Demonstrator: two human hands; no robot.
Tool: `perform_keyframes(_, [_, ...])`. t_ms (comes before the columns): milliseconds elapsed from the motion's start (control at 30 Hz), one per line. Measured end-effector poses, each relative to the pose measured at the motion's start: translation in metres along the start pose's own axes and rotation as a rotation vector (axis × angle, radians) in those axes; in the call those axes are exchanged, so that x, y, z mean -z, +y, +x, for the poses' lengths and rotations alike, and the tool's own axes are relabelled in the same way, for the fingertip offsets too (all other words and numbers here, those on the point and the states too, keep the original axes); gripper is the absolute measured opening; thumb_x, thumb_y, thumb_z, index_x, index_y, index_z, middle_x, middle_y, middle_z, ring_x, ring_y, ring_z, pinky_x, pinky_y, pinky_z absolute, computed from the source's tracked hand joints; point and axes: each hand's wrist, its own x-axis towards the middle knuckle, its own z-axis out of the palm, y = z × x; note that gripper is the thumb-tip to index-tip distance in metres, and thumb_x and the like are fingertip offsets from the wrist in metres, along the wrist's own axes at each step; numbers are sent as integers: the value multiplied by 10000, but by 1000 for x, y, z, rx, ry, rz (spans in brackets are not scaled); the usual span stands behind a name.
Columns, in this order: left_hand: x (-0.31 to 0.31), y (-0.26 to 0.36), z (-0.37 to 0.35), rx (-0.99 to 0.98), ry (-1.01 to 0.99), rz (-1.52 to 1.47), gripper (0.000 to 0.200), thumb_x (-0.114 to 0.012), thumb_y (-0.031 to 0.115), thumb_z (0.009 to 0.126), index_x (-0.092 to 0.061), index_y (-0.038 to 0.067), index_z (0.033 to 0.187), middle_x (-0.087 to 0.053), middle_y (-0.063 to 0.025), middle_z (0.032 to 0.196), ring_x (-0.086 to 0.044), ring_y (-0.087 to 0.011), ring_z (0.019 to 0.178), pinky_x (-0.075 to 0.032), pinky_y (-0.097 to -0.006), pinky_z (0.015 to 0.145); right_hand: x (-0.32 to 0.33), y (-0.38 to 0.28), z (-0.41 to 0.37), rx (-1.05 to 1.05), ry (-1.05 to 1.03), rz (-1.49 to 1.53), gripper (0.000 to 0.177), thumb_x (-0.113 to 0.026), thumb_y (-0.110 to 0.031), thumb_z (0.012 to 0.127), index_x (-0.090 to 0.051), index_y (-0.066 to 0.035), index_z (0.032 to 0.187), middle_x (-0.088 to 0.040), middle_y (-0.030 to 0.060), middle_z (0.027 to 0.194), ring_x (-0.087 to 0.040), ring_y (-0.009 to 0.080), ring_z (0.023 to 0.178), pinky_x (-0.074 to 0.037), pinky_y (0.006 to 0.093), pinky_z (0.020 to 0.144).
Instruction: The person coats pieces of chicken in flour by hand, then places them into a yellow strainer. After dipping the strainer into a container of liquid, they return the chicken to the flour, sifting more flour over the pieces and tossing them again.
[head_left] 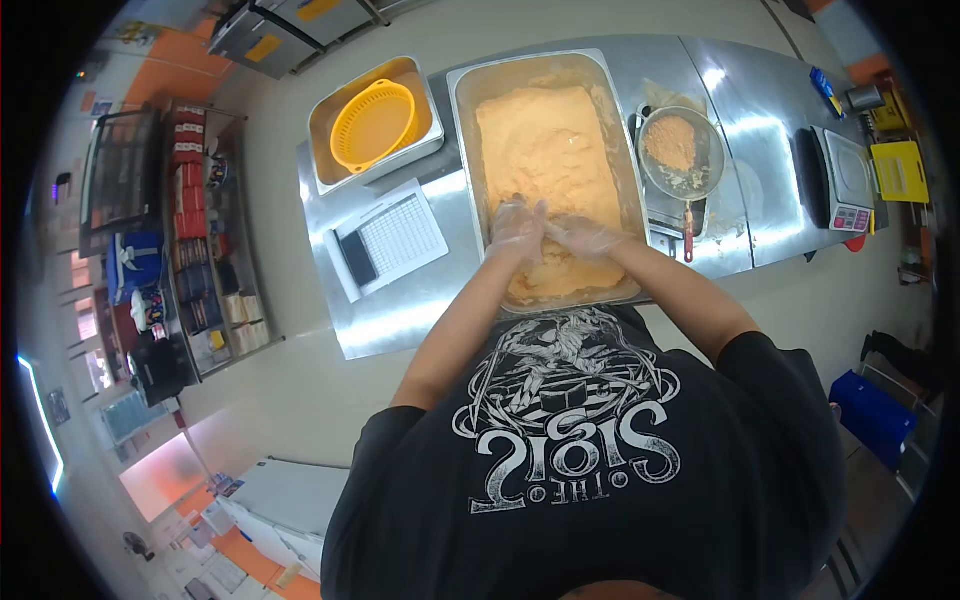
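A deep metal tray [456, 115] in front of me holds a broad mass of pale orange dough [550, 130]. Its surface is fairly smooth at the far end and broken and lumpy near me. Both my hands wear clear plastic gloves and meet over the near part of the dough. My left hand [516, 230] has its fingers curled at the dough, and my right hand [585, 237] comes in from the other side with fingers pressed together. Some dough appears to be between them, though the fingers partly hide it.
Left of the tray are a metal pan [428, 140] holding a yellow plastic basket [373, 125] and a white slicer-like frame with a grid [400, 235]. To the right lies a sieve [717, 150] with orange crumbs, and farther off a digital scale [850, 180].
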Motion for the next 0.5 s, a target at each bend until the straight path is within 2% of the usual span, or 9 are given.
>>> perform_keyframes(33, [7,5,-5,13,-11,-103,409,-450,195,990,-528,-19,1329,-634,-243,1253,-595,-379,1225,-473,-431,1029,29,-24,-20,-87,-60,61,555,-364,-472,1029,-579,-74,1351,-611,256,1285,-567,430,1202,-412,488,1060])
perform_keyframes(67, [3,4,-3,-96,-140,55,403,-437,200,995,-528,-8,1328,-633,-240,1258,-593,-382,1225,-469,-436,1034,44,-37,-31,-174,-120,121,569,-353,-482,1033,-574,-66,1353,-614,266,1272,-572,436,1189,-413,492,1053])
perform_keyframes(133, [-8,-1,6,-316,-388,370,392,-412,210,1006,-528,16,1326,-630,-235,1269,-587,-388,1227,-461,-447,1043,35,-12,-34,-369,69,72,636,-330,-541,1028,-577,-47,1344,-597,283,1297,-561,439,1217,-406,484,1064])
perform_keyframes(167, [-18,-6,10,-329,-392,339,407,-400,217,1012,-517,30,1354,-626,-233,1283,-582,-387,1238,-458,-452,1048,31,-2,-35,-464,165,48,671,-318,-571,1025,-578,-38,1339,-588,292,1309,-556,440,1230,-402,481,1070])
perform_keyframes(233, [-35,-16,16,-357,-402,287,439,-377,230,1024,-495,59,1410,-616,-230,1311,-571,-386,1259,-451,-461,1058,19,-5,-42,-620,-5,-2,761,-270,-637,1011,-547,-40,1392,-534,271,1403,-512,400,1314,-375,470,1099])
perform_keyframes(267, [-38,-14,14,-324,-401,242,443,-369,242,1029,-499,54,1408,-609,-234,1320,-567,-388,1264,-450,-463,1060,11,-7,-47,-699,-90,-24,806,-246,-670,1004,-532,-41,1418,-507,260,1450,-489,381,1357,-361,464,1113])
perform_keyframes(367, [-42,-8,-1,-214,-385,107,461,-343,280,1044,-509,40,1400,-588,-249,1347,-555,-395,1277,-444,-469,1064,-40,17,-38,-726,14,239,873,-196,-716,984,-516,-40,1436,-463,259,1495,-429,377,1411,-311,452,1154])
perform_keyframes(467, [-48,-8,-21,-77,-384,-83,510,-301,345,1055,-502,38,1409,-541,-250,1408,-521,-401,1312,-418,-462,1088,-42,-29,-29,-763,-37,390,970,-228,-787,939,-492,-1,1443,-424,280,1518,-386,388,1436,-277,440,1177])
perform_keyframes(500, [-50,-6,-23,-30,-392,-181,543,-276,385,1056,-488,45,1422,-507,-242,1450,-494,-402,1337,-396,-451,1109,-46,-41,-25,-808,28,483,999,-254,-806,921,-489,16,1438,-420,288,1517,-384,392,1436,-278,440,1176])
